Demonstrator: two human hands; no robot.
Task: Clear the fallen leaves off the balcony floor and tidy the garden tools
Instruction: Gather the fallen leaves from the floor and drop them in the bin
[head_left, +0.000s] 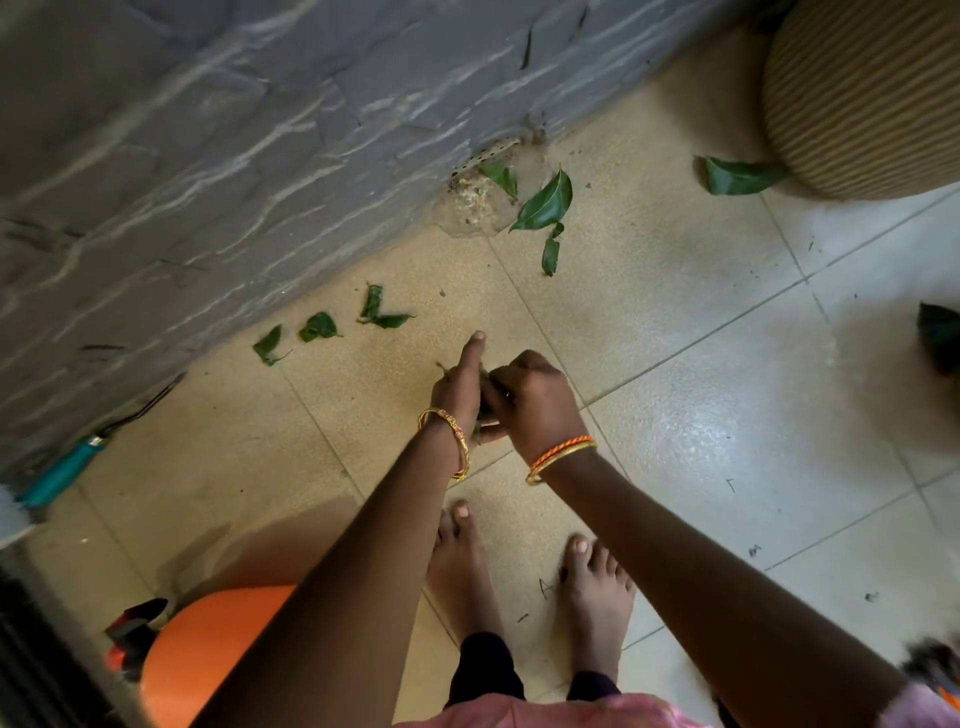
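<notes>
Both hands, left hand (457, 384) and right hand (530, 400), clamped gathered green leaves (485, 395); eight loose green leaves (543, 205) lay along the tiled floor's (701, 415) wall edge.

Glossy ceramic floor tiles (727, 415) are seen beside a rough, slate-like stone wall (208, 156). The leaves (543, 205) are waxy and shiny — the ribbed planter (862, 93) looks matt. A smooth teal plastic tool handle (65, 473) is seen; the bangles (452, 436) are polished metal.

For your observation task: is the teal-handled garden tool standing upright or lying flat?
Lying flat: the teal-handled tool rests on the floor along the wall.
</notes>
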